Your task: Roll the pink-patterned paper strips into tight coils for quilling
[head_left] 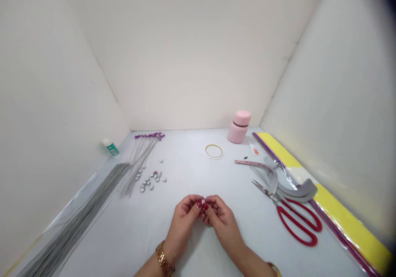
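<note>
Near the front middle of the table, my left hand and my right hand meet fingertip to fingertip. Both pinch one small silvery piece between thumbs and forefingers; the fingers cover most of it, so its exact shape is hard to make out. Several small silver stars lie scattered to the left of my hands, one with a red spot among them. Behind them, thin wires with purple tips are laid side by side.
A thick bundle of grey wires lies left. Right are red-handled scissors, grey curled strips and yellow sheets in plastic. Farther back stand a pink jar, a tape ring and a green-white tube.
</note>
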A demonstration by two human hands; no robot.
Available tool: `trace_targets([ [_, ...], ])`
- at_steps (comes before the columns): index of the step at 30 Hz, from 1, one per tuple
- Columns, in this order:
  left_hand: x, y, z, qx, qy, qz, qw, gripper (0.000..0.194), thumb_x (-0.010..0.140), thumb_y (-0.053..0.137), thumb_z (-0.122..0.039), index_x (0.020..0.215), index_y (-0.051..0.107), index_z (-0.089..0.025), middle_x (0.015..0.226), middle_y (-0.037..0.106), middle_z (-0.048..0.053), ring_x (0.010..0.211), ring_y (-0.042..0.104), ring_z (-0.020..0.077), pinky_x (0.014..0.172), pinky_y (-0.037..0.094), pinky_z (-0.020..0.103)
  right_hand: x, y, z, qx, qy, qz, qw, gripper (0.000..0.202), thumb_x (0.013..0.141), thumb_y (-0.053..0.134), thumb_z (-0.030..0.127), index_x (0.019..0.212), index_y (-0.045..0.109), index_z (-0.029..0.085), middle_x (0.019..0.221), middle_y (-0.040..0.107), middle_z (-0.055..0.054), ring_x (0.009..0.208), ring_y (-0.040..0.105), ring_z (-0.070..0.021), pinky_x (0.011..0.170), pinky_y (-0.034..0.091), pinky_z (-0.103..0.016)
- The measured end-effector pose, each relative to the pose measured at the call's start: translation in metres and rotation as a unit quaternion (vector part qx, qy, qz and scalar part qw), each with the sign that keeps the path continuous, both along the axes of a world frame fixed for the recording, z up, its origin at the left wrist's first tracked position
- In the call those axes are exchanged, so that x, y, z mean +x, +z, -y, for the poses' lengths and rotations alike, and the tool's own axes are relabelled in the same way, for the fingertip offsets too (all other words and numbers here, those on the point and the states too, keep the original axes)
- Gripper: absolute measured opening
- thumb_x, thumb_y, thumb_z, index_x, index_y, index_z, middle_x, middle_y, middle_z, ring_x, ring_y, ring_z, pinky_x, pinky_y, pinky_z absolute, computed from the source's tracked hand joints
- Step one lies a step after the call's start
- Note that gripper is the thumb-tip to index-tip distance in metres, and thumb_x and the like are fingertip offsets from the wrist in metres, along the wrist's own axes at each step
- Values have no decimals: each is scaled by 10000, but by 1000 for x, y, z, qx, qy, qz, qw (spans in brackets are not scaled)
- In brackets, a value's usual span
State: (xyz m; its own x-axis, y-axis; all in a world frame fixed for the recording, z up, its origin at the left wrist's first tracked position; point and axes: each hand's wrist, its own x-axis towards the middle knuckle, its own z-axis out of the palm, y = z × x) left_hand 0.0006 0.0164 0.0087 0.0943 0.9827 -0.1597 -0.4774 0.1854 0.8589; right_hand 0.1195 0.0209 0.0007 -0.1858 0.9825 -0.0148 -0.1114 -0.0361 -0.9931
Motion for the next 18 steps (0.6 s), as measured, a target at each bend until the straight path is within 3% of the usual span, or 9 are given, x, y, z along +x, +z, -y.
trace_targets([
  [10, -2, 7, 0, 55, -25, -77, 995, 193, 768, 588, -262, 875, 636, -108, 673, 598, 45, 593, 555, 137, 589, 453, 285, 1, 5, -4, -68, 5, -69, 995, 207, 817, 526, 363, 754, 518, 166, 568, 517, 34, 485, 452, -84, 476, 352, -202],
  [18, -3, -2, 0, 112, 9, -183, 977, 145, 780, 560, -247, 823, 651, -143, 764, 550, 33, 564, 576, 128, 557, 488, 287, 1, 2, -4, -91, 7, -81, 992, 249, 835, 497, 371, 700, 490, 162, 535, 490, 46, 453, 445, -72, 448, 325, -189],
])
